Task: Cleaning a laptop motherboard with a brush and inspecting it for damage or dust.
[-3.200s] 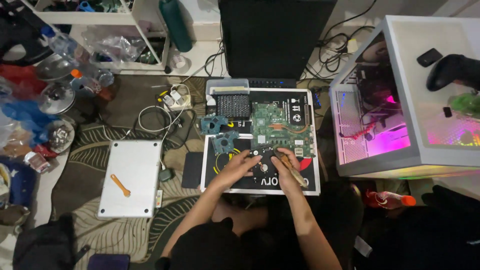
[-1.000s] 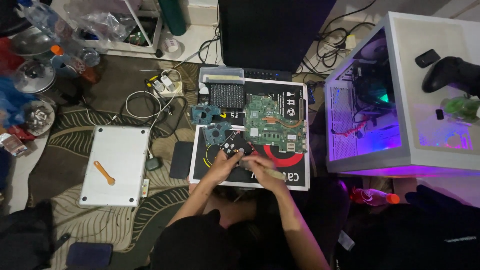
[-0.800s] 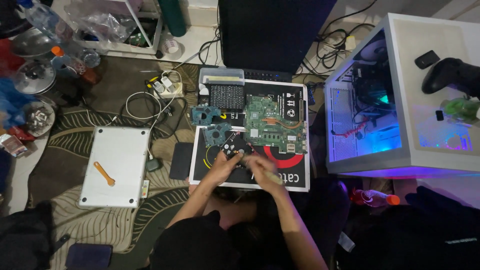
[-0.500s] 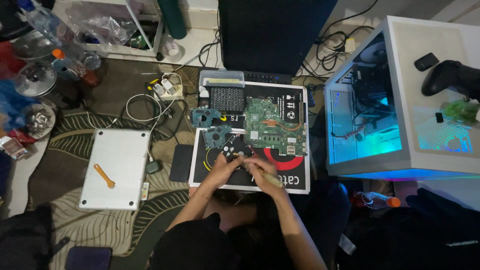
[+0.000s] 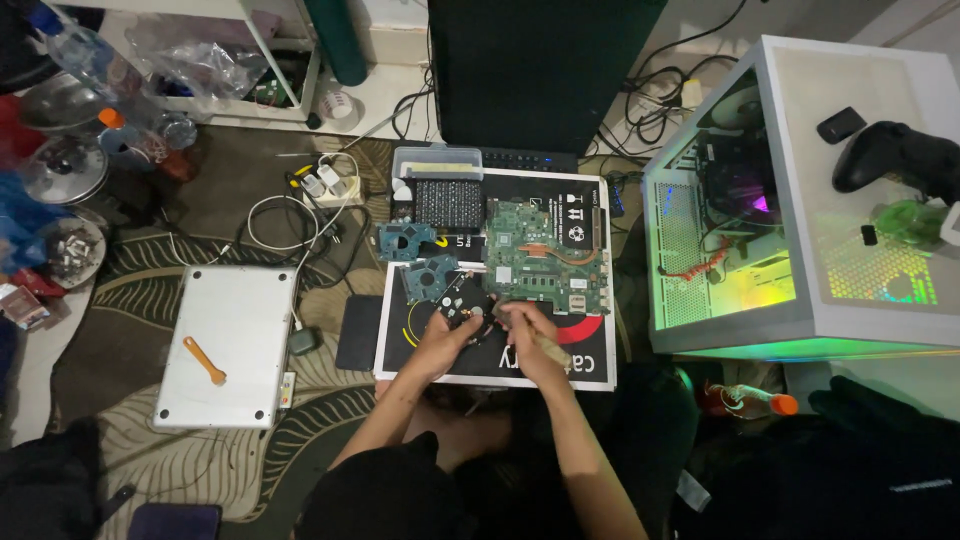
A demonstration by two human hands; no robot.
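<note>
My left hand (image 5: 437, 342) rests on a black work mat (image 5: 590, 368) and grips a small round black fan-like part (image 5: 466, 318). My right hand (image 5: 522, 330) is just to the right of it, closed around a thin tool with a pale wooden handle (image 5: 551, 350), its tip at the black part. A green laptop circuit board (image 5: 545, 258) lies on the mat just beyond my hands. Two small blue-green boards (image 5: 420, 258) sit at the mat's left edge.
A silver laptop base (image 5: 225, 345) with an orange pry tool (image 5: 204, 360) lies to the left. A lit white computer case (image 5: 800, 220) carrying a black game controller (image 5: 890, 155) stands at the right. Cables and a power strip (image 5: 325, 185) lie behind, beside a black grille-like part (image 5: 448, 203).
The view has shifted slightly. My right hand has come in from the mat's lower right to meet the left hand at the black part; both stay there with small movements.
</note>
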